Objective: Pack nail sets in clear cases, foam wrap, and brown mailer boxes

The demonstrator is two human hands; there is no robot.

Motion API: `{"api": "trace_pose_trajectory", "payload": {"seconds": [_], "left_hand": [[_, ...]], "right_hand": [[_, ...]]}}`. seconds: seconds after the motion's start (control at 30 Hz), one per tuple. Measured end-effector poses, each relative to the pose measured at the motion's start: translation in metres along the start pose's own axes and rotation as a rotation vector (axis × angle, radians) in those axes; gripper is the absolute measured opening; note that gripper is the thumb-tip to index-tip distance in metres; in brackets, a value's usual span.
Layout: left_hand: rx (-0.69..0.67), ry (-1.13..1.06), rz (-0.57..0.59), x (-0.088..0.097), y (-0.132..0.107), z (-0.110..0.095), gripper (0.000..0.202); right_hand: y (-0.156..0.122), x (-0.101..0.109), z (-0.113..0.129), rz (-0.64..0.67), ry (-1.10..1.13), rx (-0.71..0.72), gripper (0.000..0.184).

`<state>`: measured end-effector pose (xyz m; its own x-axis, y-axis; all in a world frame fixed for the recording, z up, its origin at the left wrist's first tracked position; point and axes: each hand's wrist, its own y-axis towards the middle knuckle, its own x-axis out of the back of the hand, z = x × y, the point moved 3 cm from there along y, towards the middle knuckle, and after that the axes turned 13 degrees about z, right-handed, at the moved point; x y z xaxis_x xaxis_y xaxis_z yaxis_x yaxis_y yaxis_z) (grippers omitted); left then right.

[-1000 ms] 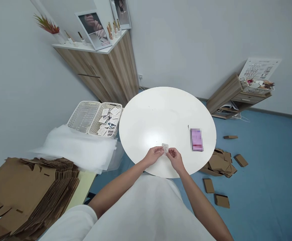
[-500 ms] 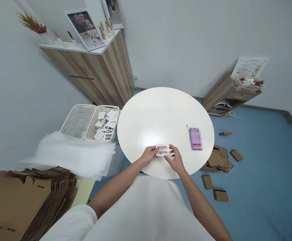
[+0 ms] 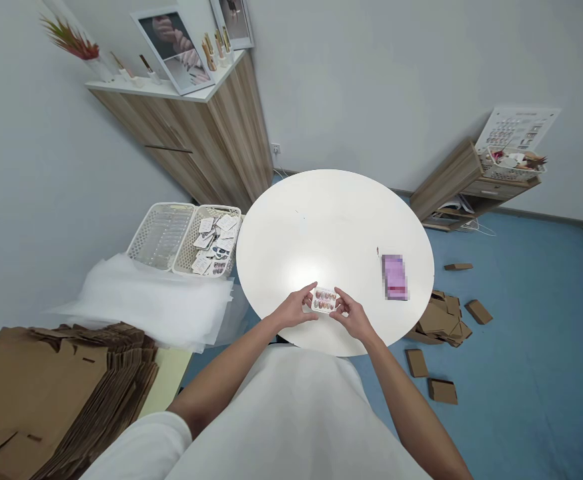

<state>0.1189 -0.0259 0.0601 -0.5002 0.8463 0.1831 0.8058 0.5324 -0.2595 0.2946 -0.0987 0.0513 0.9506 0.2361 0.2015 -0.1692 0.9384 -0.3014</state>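
Observation:
A small white card of press-on nails (image 3: 324,300), with two rows of pinkish and reddish nails facing up, is held over the near part of the white oval table (image 3: 291,200). My left hand (image 3: 292,309) grips its left edge, with the thumb at the lower corner and the index finger at the upper corner. On the opposite edge, my right hand (image 3: 353,316) holds the card with bent fingers. Right of my hands lies a purple, pixelated rectangular item (image 3: 395,277), and a tiny reddish object (image 3: 377,252) is beside it.
To the left, a white basket (image 3: 175,265) contains several cards, beside a basket of clear plastic trays (image 3: 159,230). White translucent sheets (image 3: 146,300) and stacked flat cardboard (image 3: 61,387) lie nearer me. Brown cardboard boxes (image 3: 441,391) lie on the blue floor at right.
My right hand has closed in on the card's right edge. My left hand has shifted its fingers to the card's left corners. The view has moved slightly.

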Motion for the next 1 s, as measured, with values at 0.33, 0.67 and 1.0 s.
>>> {"api": "trace_pose_trajectory", "payload": {"seconds": [0.33, 0.67, 1.0], "left_hand": [[0.034, 0.246, -0.054, 0.016, -0.006, 0.017, 0.069], [0.093, 0.268, -0.189, 0.083, -0.038, 0.056, 0.066], [0.327, 0.296, -0.23, 0.157, -0.046, 0.105, 0.068]], "right_hand": [[0.025, -0.009, 0.002, 0.092, -0.135, 0.035, 0.069], [0.101, -0.064, 0.02, 0.195, -0.256, 0.019, 0.065], [0.192, -0.126, 0.024, 0.215, -0.42, -0.064, 0.064]]}}
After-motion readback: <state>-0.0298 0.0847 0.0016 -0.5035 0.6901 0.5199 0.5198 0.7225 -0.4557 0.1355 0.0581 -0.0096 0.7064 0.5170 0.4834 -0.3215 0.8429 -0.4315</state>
